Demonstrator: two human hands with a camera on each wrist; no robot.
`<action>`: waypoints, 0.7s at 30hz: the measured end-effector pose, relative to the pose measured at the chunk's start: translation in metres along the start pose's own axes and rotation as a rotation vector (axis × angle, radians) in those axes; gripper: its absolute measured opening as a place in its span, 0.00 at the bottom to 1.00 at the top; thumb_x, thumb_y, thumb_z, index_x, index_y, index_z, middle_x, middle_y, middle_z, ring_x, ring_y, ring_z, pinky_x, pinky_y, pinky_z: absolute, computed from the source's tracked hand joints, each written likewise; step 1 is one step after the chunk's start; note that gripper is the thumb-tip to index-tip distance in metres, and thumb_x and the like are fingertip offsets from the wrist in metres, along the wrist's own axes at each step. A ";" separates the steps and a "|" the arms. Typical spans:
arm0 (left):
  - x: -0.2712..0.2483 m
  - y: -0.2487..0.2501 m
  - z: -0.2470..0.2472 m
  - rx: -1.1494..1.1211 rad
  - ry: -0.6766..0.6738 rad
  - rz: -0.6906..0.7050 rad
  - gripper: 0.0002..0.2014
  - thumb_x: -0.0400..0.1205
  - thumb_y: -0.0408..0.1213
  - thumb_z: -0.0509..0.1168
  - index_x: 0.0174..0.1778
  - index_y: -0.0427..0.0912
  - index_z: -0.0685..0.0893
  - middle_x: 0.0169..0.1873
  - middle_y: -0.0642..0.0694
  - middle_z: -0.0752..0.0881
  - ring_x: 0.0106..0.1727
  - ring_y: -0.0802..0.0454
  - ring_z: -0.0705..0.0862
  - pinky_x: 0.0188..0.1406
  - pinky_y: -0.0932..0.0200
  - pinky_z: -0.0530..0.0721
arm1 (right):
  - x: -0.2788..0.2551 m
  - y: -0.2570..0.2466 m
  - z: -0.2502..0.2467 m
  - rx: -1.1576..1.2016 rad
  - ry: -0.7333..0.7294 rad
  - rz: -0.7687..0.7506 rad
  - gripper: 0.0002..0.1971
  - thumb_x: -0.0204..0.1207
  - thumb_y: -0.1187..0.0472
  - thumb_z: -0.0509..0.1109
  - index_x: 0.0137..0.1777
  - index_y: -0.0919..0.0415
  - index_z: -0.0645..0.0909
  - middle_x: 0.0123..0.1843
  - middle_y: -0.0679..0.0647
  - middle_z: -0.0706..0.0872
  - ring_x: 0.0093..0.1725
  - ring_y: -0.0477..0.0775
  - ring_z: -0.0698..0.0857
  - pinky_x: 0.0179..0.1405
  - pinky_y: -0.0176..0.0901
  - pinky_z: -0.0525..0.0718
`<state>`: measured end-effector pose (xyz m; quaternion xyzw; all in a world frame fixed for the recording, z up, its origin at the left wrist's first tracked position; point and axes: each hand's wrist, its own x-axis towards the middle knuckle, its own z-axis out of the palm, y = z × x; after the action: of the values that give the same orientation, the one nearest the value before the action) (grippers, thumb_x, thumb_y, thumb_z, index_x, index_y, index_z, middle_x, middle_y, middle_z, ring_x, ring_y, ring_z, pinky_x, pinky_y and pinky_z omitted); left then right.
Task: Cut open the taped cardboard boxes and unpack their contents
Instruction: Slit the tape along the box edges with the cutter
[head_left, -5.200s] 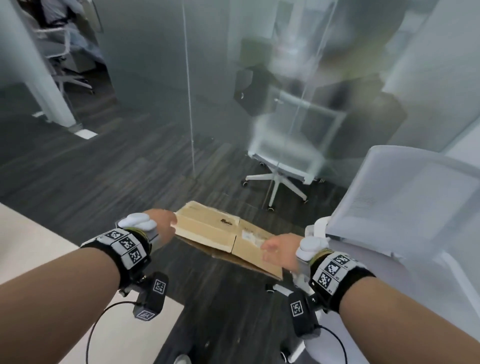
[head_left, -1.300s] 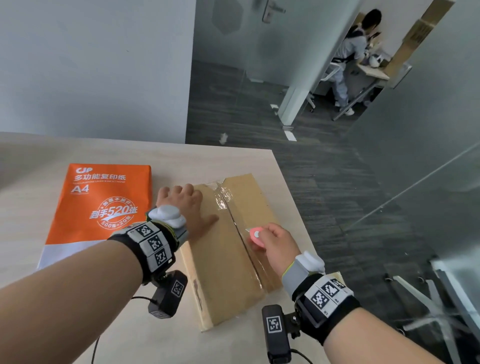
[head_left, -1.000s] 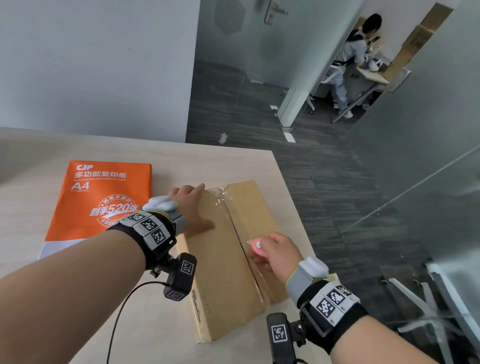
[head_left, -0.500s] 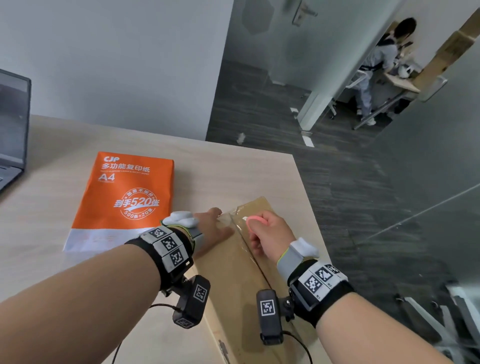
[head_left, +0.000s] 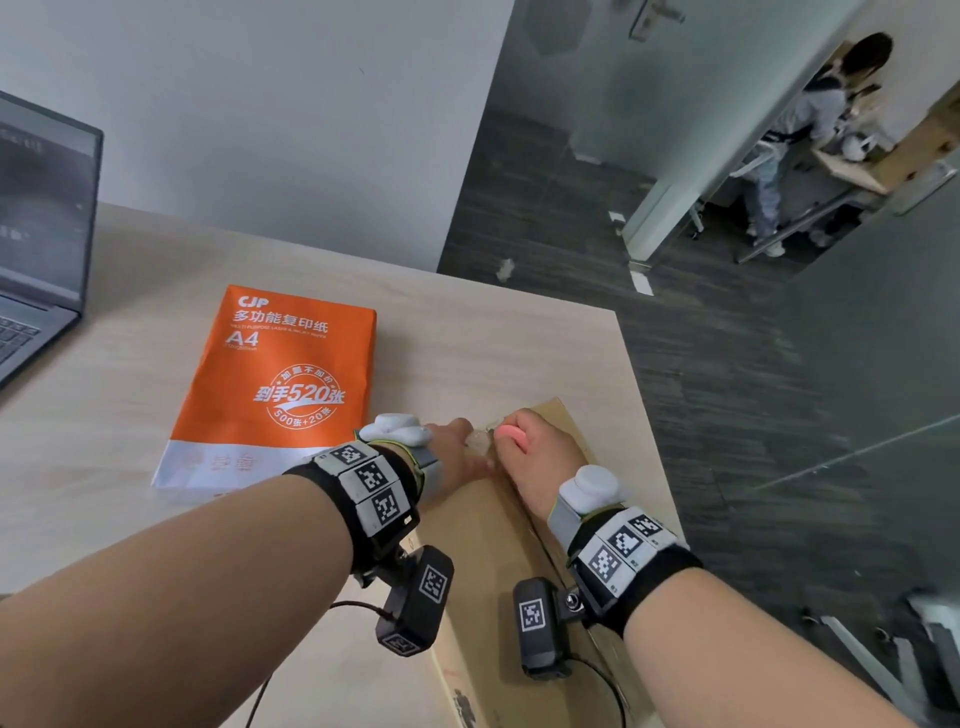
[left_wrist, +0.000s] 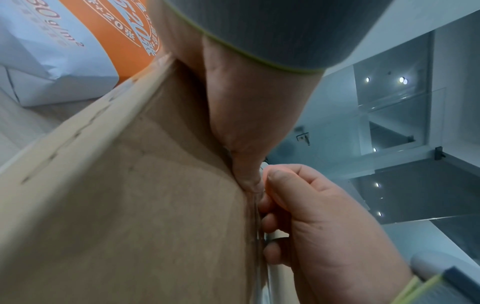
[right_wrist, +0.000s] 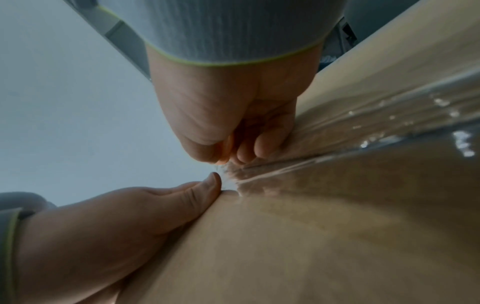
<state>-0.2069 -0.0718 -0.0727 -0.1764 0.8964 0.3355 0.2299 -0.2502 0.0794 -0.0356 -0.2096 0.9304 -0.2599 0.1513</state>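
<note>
A flat brown cardboard box lies on the wooden table near its right edge, with clear tape along the centre seam. My right hand curls round a small pink cutter, held down at the far end of the seam. Its blade is hidden by the fingers. My left hand rests flat on the box's left flap, thumb lying straight beside the tape and close to the right hand's fingertips. The left hand's other fingers are hidden behind the wrist.
An orange A4 paper ream lies just left of the box, touching it in the left wrist view. An open laptop stands at the far left. The table's edge runs close by on the right, above dark floor. A person sits beyond the glass wall.
My right hand has carried the pink cutter from the middle of the seam up to its far end. The left hand has stayed pressed on the left flap.
</note>
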 end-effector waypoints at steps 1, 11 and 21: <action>0.001 -0.001 0.000 0.003 -0.006 0.003 0.25 0.80 0.61 0.65 0.65 0.48 0.76 0.52 0.44 0.87 0.52 0.43 0.84 0.58 0.46 0.82 | 0.001 -0.001 0.001 -0.010 -0.007 -0.004 0.07 0.84 0.49 0.63 0.48 0.49 0.79 0.37 0.49 0.86 0.38 0.56 0.84 0.37 0.45 0.80; 0.001 -0.002 -0.005 0.070 -0.028 0.016 0.23 0.82 0.61 0.62 0.64 0.47 0.75 0.46 0.45 0.84 0.47 0.44 0.82 0.49 0.50 0.75 | 0.003 -0.016 0.002 -0.160 -0.049 0.001 0.08 0.86 0.55 0.59 0.48 0.58 0.72 0.39 0.59 0.83 0.38 0.66 0.81 0.37 0.54 0.79; -0.004 0.007 -0.008 0.081 -0.040 -0.022 0.27 0.85 0.60 0.61 0.73 0.45 0.72 0.57 0.39 0.85 0.51 0.42 0.78 0.50 0.53 0.72 | -0.009 -0.020 -0.005 -0.207 -0.100 0.013 0.07 0.86 0.55 0.58 0.48 0.56 0.70 0.30 0.49 0.74 0.30 0.58 0.74 0.27 0.47 0.66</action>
<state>-0.2091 -0.0721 -0.0614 -0.1699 0.9025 0.2998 0.2583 -0.2384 0.0704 -0.0192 -0.2308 0.9449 -0.1508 0.1766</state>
